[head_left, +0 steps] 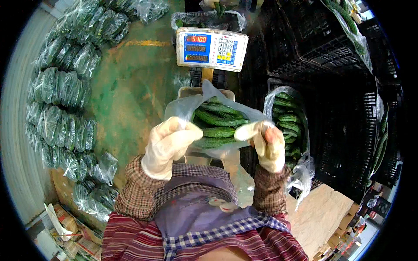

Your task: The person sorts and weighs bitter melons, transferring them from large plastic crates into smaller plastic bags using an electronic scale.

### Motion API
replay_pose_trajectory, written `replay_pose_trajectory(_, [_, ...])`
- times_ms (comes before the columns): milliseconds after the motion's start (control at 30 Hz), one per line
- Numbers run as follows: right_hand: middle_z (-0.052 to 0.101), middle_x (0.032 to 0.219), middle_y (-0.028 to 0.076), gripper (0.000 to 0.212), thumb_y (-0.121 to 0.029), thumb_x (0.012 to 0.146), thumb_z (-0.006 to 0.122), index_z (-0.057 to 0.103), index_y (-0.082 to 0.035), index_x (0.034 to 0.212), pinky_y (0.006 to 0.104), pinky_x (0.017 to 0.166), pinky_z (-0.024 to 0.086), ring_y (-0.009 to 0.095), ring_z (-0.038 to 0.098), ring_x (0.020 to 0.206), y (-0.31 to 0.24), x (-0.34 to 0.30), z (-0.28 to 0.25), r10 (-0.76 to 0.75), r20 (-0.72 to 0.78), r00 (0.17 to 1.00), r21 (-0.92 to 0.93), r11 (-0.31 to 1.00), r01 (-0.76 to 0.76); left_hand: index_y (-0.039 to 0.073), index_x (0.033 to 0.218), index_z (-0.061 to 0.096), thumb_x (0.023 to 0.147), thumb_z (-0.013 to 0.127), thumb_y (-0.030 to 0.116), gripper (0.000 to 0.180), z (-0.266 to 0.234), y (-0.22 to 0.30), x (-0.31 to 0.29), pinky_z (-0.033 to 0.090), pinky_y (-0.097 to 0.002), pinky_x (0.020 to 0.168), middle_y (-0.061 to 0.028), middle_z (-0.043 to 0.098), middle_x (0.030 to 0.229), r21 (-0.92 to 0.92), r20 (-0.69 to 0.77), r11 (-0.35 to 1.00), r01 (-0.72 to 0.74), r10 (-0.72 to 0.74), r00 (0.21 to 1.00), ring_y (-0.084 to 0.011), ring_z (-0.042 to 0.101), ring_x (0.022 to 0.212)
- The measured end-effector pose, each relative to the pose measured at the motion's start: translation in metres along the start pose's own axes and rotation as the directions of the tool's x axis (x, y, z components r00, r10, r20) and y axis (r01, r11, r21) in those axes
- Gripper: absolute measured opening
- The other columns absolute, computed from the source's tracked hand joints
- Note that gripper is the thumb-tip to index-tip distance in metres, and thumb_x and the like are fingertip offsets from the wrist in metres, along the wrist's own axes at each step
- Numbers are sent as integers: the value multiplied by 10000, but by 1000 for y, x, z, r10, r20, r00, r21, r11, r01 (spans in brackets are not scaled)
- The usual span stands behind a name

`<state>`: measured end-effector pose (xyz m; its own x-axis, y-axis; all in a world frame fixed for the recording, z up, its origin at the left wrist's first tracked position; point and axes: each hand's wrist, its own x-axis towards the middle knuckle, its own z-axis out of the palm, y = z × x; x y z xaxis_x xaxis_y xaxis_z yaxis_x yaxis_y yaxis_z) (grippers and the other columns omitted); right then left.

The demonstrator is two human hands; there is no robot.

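Long, ridged green cucumbers [219,132] lie in a clear plastic bag [183,108] with its mouth spread wide. The bag rests on the pan of a weighing scale [225,92], whose panel with a lit red display [212,48] stands just beyond. My left hand [167,148], in a pale glove, pinches the near left part of the bag's rim. At the right side of the rim, my right hand [267,145] has its gloved fingers closed on the plastic; bare fingertips show through that glove.
Bagged cucumbers are stacked in rows [65,89] along the left wall. Black plastic crates [335,126] stand at the right, and an open crate lined with plastic holds more cucumbers [287,117] beside my right hand. Another lined crate [209,19] sits behind the scale panel.
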<state>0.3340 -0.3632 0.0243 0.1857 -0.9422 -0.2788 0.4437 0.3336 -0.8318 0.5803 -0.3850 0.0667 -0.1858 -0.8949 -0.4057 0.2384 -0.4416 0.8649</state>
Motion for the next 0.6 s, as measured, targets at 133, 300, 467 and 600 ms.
replay_pose_trajectory(133, [642,848,133,483,-377,823,584,582,79,981,190,616,450,116,591,701,4,-4,27,-27,120,992,58,998,20,-15,839,603,778,577,94,128,-10,-19,14,288,-186,446,-7,544,631,-106,4,992,-71,72,997,-31,400,481])
replay_pose_trajectory(300, [278,1398,223,1063,-765,711,440,270,66,1352,335,1061,222,250,363,1255,10,22,39,-145,205,968,-148,973,177,-15,879,612,753,602,80,158,-1,-18,12,462,-268,727,-108,634,870,-192,192,978,82,-45,980,-144,588,764])
replay_pose_trajectory(467, [265,1407,233,737,-572,897,274,277,-14,1377,384,1072,184,366,172,1341,17,75,40,-33,683,730,-628,485,609,29,893,623,771,610,57,127,-6,-71,24,430,-247,752,-9,602,881,-248,318,960,130,-45,947,-98,540,837])
replay_pose_trajectory(600, [563,947,89,558,-489,900,418,490,-43,1228,276,769,401,177,495,868,54,93,11,44,569,821,-396,890,226,19,861,629,792,553,80,119,3,-56,36,456,-276,729,-54,621,864,-167,292,986,16,34,956,-125,573,776])
